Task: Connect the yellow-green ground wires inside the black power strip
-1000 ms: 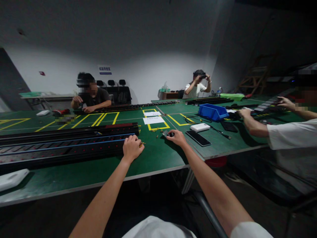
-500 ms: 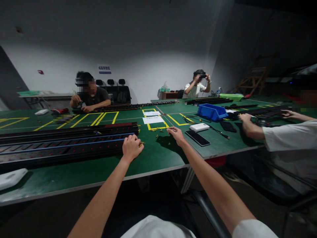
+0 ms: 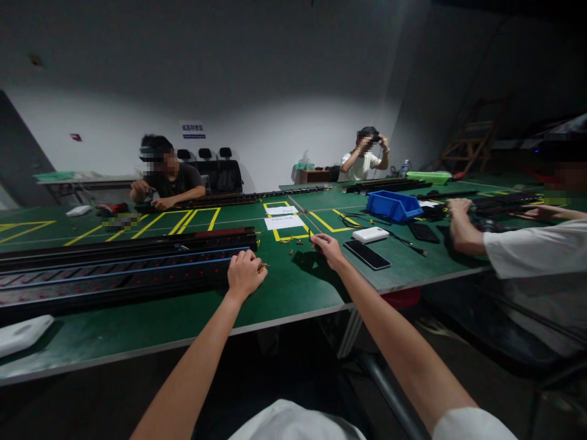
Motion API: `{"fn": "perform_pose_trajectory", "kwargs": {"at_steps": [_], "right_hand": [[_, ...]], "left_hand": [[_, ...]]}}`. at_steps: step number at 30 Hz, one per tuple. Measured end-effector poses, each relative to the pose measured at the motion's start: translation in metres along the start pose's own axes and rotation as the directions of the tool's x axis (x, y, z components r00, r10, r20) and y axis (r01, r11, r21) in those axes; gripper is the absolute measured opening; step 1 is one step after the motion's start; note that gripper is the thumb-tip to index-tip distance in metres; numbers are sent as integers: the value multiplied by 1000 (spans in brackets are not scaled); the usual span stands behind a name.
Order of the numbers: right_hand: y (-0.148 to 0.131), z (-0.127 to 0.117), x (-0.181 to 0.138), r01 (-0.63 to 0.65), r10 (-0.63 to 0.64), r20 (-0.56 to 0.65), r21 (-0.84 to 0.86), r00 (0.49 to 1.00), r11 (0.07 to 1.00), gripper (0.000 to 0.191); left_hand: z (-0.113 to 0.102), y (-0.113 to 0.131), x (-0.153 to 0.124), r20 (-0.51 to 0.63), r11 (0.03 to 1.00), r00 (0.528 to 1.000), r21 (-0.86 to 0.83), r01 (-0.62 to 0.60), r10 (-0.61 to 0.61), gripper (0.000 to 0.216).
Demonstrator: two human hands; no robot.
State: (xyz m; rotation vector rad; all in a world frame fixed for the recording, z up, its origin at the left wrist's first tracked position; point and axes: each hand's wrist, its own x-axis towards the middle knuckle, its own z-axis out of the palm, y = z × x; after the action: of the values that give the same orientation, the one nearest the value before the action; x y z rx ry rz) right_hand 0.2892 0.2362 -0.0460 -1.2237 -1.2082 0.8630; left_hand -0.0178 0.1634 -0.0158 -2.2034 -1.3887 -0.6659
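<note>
My left hand (image 3: 246,274) lies over the right end of a long black rail (image 3: 183,270) with a blue edge strip and red dots, its fingers curled round that end. Yellow wire ends (image 3: 263,267) poke out beside the fingertips. To the right, my right hand (image 3: 326,247) hovers above the table, thumb and forefinger pinched on a small, thin dark piece (image 3: 310,234) too small to name. Several tiny yellowish bits (image 3: 292,243) lie on the green table just left of it. Behind the first rail runs another black rail (image 3: 137,245).
A black phone (image 3: 367,254), a white power bank (image 3: 370,234) and a blue bin (image 3: 394,206) are right of my right hand. Paper sheets (image 3: 282,222) lie ahead inside yellow tape. A white device (image 3: 22,335) sits front left. Co-workers sit across and at right.
My right hand has tipped up slightly, and the small dark piece now stands up from its fingertips. My left hand stays on the rail end. The right-hand co-worker's hand has risen.
</note>
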Motion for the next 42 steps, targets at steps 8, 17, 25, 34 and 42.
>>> {"fn": "perform_pose_trajectory", "kwargs": {"at_steps": [8,17,25,34,42], "right_hand": [[2,0,-2,186,-189,-136,-35,973,982,44],[2,4,-4,284,-318,-104,-255,942,924,37],[-6,7,-11,331,-380,-60,-381,923,864,33],[1,3,-8,317,-414,-77,-520,907,793,28],[-1,5,-11,329,-393,13,-575,919,750,38]], "left_hand": [[0,0,0,-6,1000,1000,5,0,0,23],[-1,1,0,2,1000,1000,-2,3,-3,23],[0,0,0,3,1000,1000,-6,6,-6,22],[-1,1,0,5,1000,1000,4,7,-7,22],[-3,1,0,15,1000,1000,3,5,-5,23]]}}
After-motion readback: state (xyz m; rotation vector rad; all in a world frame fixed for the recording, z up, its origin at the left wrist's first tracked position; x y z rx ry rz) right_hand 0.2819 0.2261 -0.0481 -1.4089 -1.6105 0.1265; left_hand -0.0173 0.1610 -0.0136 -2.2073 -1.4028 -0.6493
